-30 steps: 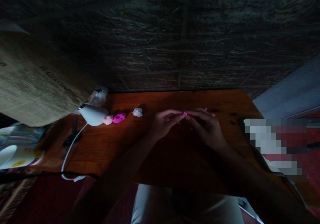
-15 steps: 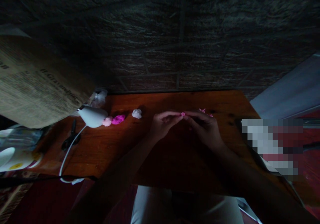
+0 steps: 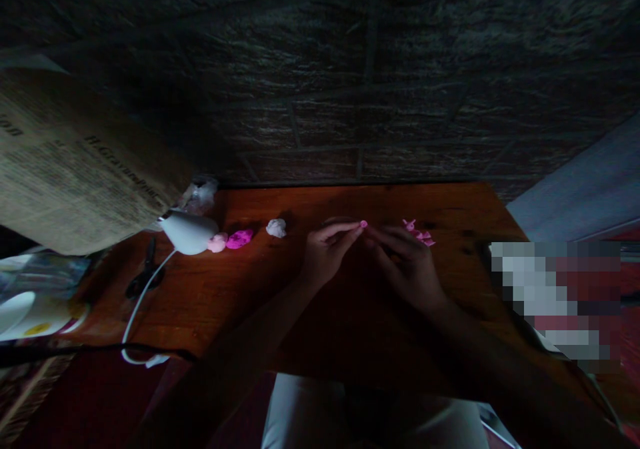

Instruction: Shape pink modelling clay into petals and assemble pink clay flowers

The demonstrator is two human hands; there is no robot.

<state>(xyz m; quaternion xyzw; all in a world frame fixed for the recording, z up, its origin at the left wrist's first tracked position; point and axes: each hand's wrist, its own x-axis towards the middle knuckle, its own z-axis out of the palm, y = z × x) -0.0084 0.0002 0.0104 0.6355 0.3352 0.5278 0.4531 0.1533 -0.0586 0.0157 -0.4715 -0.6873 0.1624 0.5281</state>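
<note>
Between the thumb and index finger of my left hand is a small round pink piece of what looks like modelling clay. My right hand is just to the right of that piece, its fingertips close to it and loosely apart, holding nothing I can see. Shadow blurs these fingertips. Beyond my right hand, small pink shaped pieces lie on the wooden table. Left of my hands sit a whitish lump, a bright magenta lump and a pale pink lump.
A white cone-shaped object with a white cable stands at the left. Black scissors lie near it. A printed paper hangs over the left side, above a white cup. A stone wall closes the back.
My right hand has drawn slightly back from the pink piece, which stays in my left fingers. More of the pink shaped pieces behind my right hand shows. The view has shifted slightly.
</note>
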